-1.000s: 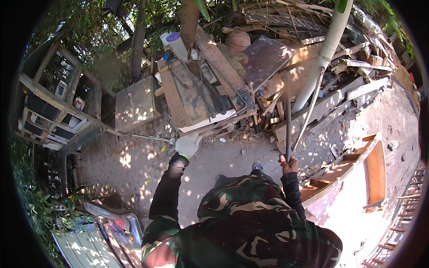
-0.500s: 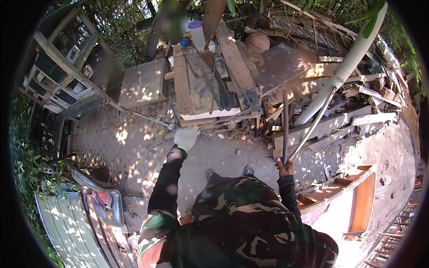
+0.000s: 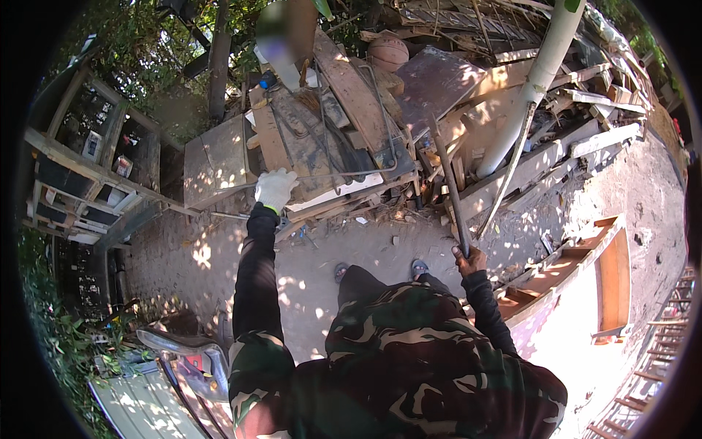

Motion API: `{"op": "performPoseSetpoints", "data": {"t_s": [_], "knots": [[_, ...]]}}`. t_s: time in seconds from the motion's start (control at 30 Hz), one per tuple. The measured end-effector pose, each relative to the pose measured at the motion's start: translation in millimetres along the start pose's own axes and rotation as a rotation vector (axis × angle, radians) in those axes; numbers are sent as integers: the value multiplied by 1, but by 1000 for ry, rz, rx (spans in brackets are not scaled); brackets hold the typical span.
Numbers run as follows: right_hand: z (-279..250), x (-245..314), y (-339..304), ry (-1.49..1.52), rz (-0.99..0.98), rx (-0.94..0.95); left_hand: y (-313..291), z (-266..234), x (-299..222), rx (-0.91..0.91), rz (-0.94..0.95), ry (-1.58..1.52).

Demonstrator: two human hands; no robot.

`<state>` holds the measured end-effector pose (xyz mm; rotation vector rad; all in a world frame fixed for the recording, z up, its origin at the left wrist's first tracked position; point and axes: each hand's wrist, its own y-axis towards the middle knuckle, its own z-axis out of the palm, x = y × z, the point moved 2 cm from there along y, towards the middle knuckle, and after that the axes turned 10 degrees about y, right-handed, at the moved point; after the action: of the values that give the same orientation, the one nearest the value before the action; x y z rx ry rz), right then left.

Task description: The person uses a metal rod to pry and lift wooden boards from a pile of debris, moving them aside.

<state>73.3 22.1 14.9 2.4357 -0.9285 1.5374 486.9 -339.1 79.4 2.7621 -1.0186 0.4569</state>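
My left hand (image 3: 275, 189), in a pale work glove, is at the front left corner of a wood stack. Its fingers are closed around a thin bent metal rod (image 3: 344, 173), which runs right across the planks and turns up at a hooked corner. Bare and low on the right, my right hand (image 3: 469, 260) grips the lower end of a long brown pole (image 3: 451, 190). The pole slants up and away toward the scrap pile. Dark cable-like strands (image 3: 351, 150) lie on the planks (image 3: 292, 135) beneath the rod.
Behind the brown pole, a thick pale trunk or pipe (image 3: 523, 110) leans over scrap lumber (image 3: 526, 172). A deflated-looking ball (image 3: 387, 53) rests at the back. Shelving (image 3: 95, 175) stands left, a chair (image 3: 186, 351) lower left, a wooden drawer-like frame (image 3: 563, 271) right.
My left hand has moved up and left to the stack's corner, and the bent rod now reaches into it. The brown pole in my right hand has tilted left at its top.
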Motion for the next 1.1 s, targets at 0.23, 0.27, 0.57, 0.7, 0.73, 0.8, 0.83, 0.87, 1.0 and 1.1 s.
{"op": "performPoseSetpoints", "data": {"t_s": [0.23, 0.27, 0.57, 0.7, 0.73, 0.8, 0.83, 0.87, 1.0, 1.1], "knots": [[41, 32, -58, -110, -11, -122, -5, 66, -15, 99, 32, -187], [43, 20, -64, -167, -42, -161, -7, 68, -11, 28, 22, -222], [-47, 10, -55, -502, -71, 88, -18, 55, -15, 13, -119, -118], [-79, 39, -14, -548, -179, 207, -21, 51, -17, 37, -172, -67], [-84, 47, -4, -536, -198, 195, -20, 50, -19, 63, -178, -57], [-96, 42, 12, -569, -215, 197, -25, 49, -24, 53, -207, -40], [-102, 39, 23, -584, -231, 194, -24, 45, -24, 42, -226, -28], [-107, 34, 32, -600, -285, 189, -24, 42, -25, 40, -231, -27], [-123, 33, 61, -561, -338, 185, -23, 25, -31, 69, -265, -12], [-135, 34, 83, -633, -353, 218, -26, 23, -35, 85, -293, -10]]}}
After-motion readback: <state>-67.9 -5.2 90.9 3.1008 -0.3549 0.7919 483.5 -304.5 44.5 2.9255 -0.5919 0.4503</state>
